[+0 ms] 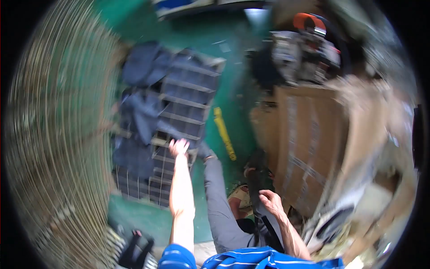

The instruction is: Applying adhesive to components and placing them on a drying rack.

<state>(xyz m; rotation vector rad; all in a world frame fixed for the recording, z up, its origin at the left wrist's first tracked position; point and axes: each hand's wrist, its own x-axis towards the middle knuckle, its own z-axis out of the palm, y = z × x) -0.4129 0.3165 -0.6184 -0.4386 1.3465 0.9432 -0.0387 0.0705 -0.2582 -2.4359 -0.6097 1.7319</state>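
My left hand reaches forward with its fingers apart, over the near right part of a low, light-coloured grid frame. Just past its fingertips lies a dark blue-grey strip of cloth; blur hides whether they touch. More dark blue-grey cloth-like pieces are heaped loosely on the left side of the frame, and others show between its bars. Above my right leg, my right hand has its fingers curled loosely, with nothing visible in them.
A large brown taped cardboard box stands at my right. Stacked thin strands or rods fill the left side. A yellow strip lies on the green floor. Farther right is a machine-like object with an orange curved part.
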